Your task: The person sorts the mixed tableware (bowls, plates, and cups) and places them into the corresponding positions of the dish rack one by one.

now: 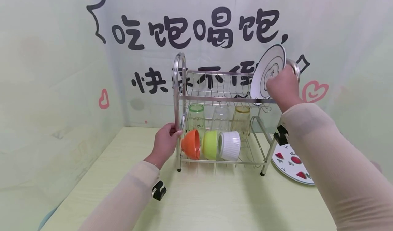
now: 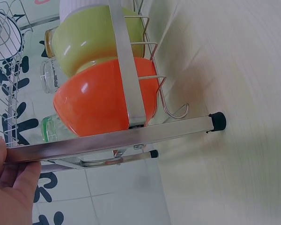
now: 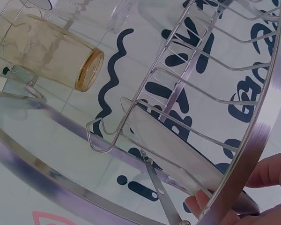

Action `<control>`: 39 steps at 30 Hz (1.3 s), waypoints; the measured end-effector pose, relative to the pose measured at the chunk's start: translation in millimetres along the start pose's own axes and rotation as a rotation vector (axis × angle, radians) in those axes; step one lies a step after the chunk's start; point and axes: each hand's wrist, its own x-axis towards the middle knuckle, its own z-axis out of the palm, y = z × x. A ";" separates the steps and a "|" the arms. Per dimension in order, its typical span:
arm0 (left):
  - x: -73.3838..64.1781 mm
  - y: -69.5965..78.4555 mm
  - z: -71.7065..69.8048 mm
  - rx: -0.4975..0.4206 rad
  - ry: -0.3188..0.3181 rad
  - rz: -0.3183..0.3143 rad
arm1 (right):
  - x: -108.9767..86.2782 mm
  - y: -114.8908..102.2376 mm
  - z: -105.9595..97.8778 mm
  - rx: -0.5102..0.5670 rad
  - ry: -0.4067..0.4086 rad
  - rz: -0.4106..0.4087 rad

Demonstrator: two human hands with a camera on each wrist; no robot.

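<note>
A two-tier metal dish rack (image 1: 221, 99) stands on the table. My left hand (image 1: 165, 140) grips its left post, thumb and fingers around the metal in the left wrist view. My right hand (image 1: 285, 87) holds a white plate (image 1: 261, 72) with a dark rim at the right end of the upper tier. The plate is tilted on edge, its lower part between the wires (image 3: 196, 123) in the right wrist view. On the lower tier, an orange bowl (image 1: 191, 145), a yellow-green bowl (image 1: 210, 145) and a white ribbed bowl (image 1: 230, 146) lie sideways in a row.
Behind the bowls stand a green-rimmed glass (image 1: 196, 116), a clear glass (image 1: 220, 116) and an amber glass (image 1: 241, 120). A fruit-patterned plate (image 1: 287, 166) lies on the table (image 1: 208, 200) right of the rack, partly behind my right sleeve. A lettered wall covering (image 1: 147, 5) hangs behind.
</note>
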 end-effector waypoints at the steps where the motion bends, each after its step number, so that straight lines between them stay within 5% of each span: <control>1: -0.1 -0.3 0.2 0.000 -0.001 -0.003 | -1.3 0.4 0.1 0.002 0.001 0.000; 22: -8.2 2.0 1.8 -0.050 -0.016 -0.031 | -33.8 18.1 -7.0 -0.080 -0.020 -0.116; 39: -37.9 6.3 -10.0 0.070 -0.025 -0.029 | -66.0 52.4 -20.9 -0.162 0.025 -0.364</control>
